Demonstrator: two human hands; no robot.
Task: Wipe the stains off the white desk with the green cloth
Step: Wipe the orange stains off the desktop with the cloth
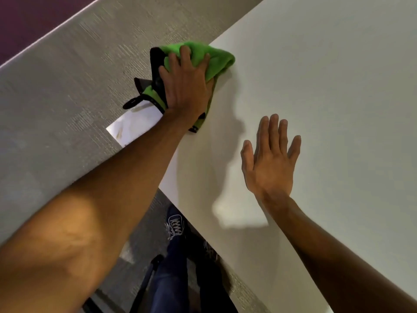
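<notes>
My left hand presses the green cloth, bunched under its fingers, at the table edge; right hand flat, empty. No stains visible beyond; wiping seems nearly done

Head-worn view, tilted — looking down, close over desk

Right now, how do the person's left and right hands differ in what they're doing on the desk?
The left hand presses down on the green cloth near the desk's edge; the right hand holds nothing. The left hand's fingers curl over bunched fabric; the right hand's fingers are spread flat, over bare white desk, nearer the person. Both are palm-down.
</notes>
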